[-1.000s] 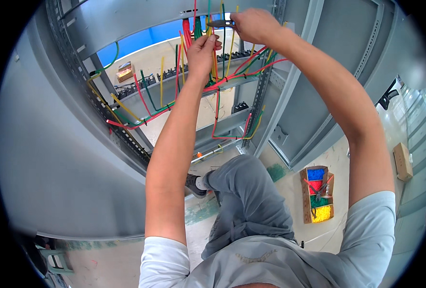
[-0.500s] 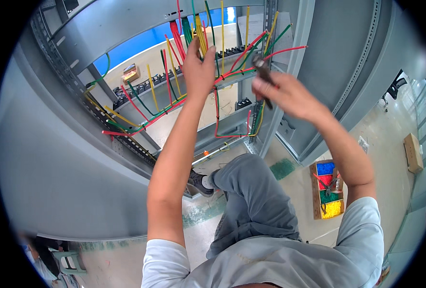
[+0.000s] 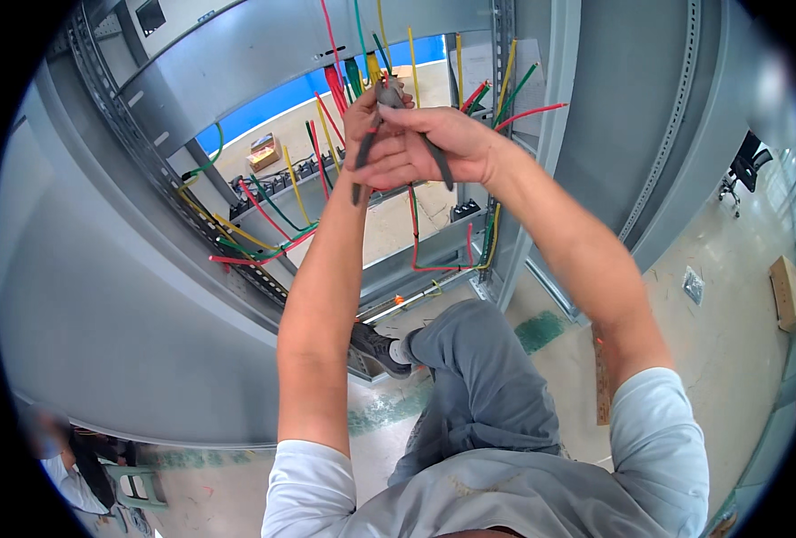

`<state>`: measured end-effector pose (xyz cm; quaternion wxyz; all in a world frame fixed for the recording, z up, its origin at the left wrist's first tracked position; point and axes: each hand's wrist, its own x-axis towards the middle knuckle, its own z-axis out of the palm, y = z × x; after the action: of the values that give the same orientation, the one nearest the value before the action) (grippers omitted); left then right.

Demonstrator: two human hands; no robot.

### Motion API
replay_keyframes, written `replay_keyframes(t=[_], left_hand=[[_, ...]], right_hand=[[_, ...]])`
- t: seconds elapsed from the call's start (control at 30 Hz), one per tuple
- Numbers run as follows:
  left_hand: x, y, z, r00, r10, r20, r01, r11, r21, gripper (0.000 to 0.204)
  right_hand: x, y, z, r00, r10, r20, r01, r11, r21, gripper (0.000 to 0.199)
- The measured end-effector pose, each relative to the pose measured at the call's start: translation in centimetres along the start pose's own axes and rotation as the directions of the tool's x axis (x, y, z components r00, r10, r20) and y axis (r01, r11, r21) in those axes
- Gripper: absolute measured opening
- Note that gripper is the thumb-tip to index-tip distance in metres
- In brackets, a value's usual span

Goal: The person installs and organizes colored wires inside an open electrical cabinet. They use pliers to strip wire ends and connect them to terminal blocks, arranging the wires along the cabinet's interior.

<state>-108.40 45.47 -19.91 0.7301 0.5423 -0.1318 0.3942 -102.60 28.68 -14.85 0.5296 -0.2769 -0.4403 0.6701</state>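
My right hand (image 3: 447,139) holds a pair of pliers (image 3: 360,175) with dark, red-marked handles spread apart, one on each side of the palm. The jaws point up at the wires beside my left fingers. My left hand (image 3: 358,118) is raised behind the pliers, its fingers curled near the jaws; what they pinch is hidden. Just above hang a red wire bundle (image 3: 335,85), a green bundle (image 3: 353,76) and a yellow bundle (image 3: 374,66), coming down from the cabinet's crossbar (image 3: 281,49). Part of the wire harness behind is covered by my hands.
Loose wire ends, such as a red one (image 3: 541,110), stick out at right. The grey metal cabinet frame (image 3: 84,54) surrounds my arms. A small carton (image 3: 263,154) lies beyond it. A wooden tray (image 3: 602,386) is mostly behind my right arm; at far left are a person (image 3: 70,475) and a green stool (image 3: 135,487).
My right hand has swung left with the pliers, from the right-hand wires to my left hand. The pliers' handles now show spread apart. My left hand stays near the bundles, its fingers more curled.
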Motion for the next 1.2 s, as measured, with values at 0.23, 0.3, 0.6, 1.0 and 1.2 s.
replay_keyframes(t=[0.23, 0.3, 0.6, 1.0, 1.2], left_hand=[[-1.7, -0.2, 0.6, 0.992, -0.009, -0.126, -0.034, 0.943, -0.331, 0.042], [-1.4, -0.1, 0.7, 0.988, 0.021, -0.155, -0.059, 0.968, -0.245, 0.042], [-0.7, -0.7, 0.6, 0.971, 0.106, -0.215, -0.109, 0.994, -0.005, 0.042], [-0.3, -0.6, 0.7, 0.955, 0.15, -0.256, -0.117, 0.983, 0.138, 0.043], [-1.1, -0.2, 0.2, 0.943, 0.172, -0.285, -0.117, 0.973, 0.197, 0.044]], right_hand=[[3.8, 1.0, 0.4, 0.957, -0.247, -0.148, 0.279, 0.924, 0.263, 0.045], [4.4, 0.9, 0.2, 0.96, -0.26, -0.105, 0.28, 0.918, 0.28, 0.045], [5.4, 1.5, 1.6, 0.912, -0.381, -0.153, 0.403, 0.759, 0.511, 0.053], [4.3, 1.6, -1.1, 0.935, -0.354, 0.012, 0.311, 0.836, 0.452, 0.049], [3.5, 1.7, 2.0, 0.945, -0.308, -0.113, 0.322, 0.801, 0.504, 0.032]])
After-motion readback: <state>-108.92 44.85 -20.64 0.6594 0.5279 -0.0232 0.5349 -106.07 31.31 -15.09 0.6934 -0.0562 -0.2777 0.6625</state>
